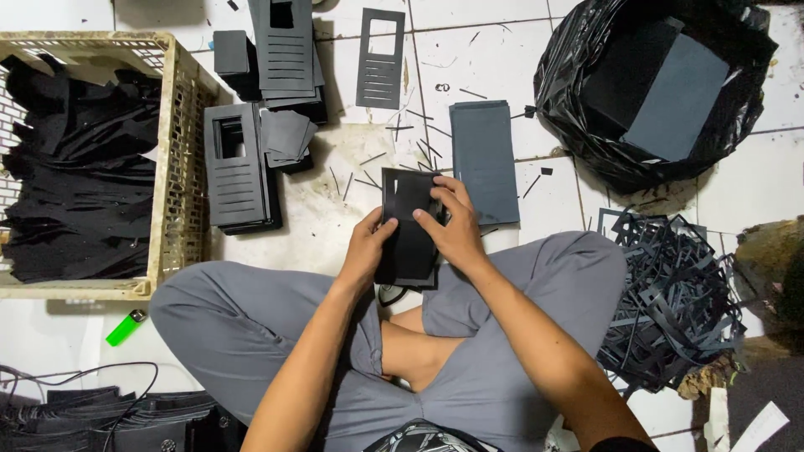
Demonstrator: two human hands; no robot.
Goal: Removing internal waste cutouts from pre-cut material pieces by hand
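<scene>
The person sits cross-legged on the tiled floor (469, 67) and holds a small stack of black sheets (408, 230) over the lap, between both hands. The left hand (366, 247) grips the stack's left edge, fingers closed around it with the thumb on top. The right hand (452, 222) clamps the right edge, its fingers pressing on the face of the top sheet.

The step in hand looks like working the cut-outs loose from the top sheet, or peeling it from the stack; which of the two cannot be told. The next move likely calls for a firm hold by the left hand while the right fingers push or lift a piece free.

Just beyond the hands lies a plain dark sheet pile (484, 159). To the far left sit finished slotted panels (237, 167) beside a plastic crate (180, 151) full of black scraps. A black bag (586, 100) stands far right, a heap of trimmed strips (670, 293) near right, and a green lighter (126, 327) near left.
</scene>
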